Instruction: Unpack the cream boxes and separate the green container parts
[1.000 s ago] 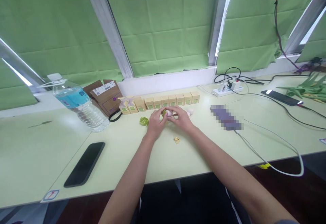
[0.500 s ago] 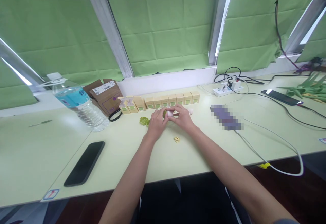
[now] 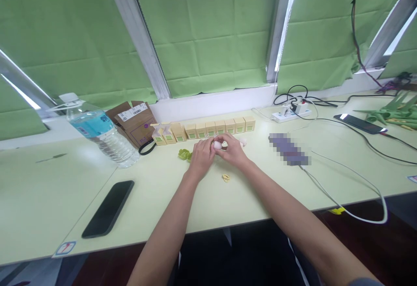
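Left hand (image 3: 201, 158) now tighter against right hand (image 3: 232, 152), fingers (image 3: 226, 140) of both pinched around small white piece (image 3: 217, 145).

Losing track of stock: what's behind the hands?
A row of small tan boxes near the sill, the leftmost with flaps open. The left hand and right hand pinch a white piece; they cover most of it.

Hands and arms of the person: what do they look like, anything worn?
The left forearm and right forearm are bare nearly to the picture's edge. The left hand and right hand wear no gloves; no watch or ring shows.
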{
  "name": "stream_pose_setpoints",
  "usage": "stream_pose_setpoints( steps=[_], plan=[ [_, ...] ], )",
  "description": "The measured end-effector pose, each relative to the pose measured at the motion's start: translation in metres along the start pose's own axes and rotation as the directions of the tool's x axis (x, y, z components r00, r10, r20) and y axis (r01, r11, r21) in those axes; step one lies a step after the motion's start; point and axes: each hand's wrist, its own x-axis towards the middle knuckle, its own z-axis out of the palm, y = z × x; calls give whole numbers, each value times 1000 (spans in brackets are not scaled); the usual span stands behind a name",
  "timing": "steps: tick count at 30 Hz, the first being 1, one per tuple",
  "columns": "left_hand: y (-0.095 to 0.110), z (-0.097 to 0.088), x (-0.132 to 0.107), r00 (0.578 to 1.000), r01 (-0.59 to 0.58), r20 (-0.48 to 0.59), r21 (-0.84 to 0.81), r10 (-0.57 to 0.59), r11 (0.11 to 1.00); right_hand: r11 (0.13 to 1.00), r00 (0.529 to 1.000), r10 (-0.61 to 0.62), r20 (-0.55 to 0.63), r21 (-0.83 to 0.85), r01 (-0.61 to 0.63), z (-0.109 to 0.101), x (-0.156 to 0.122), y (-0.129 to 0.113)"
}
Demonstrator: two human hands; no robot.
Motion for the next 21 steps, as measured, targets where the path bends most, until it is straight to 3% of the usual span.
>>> stream_pose_setpoints(
  steps=[21],
  plan=[
    [-4,-3,-3,990,101,-57,-317,-126,943,998,1000,9,9,69,-10,-1,0,-1]
  ],
)
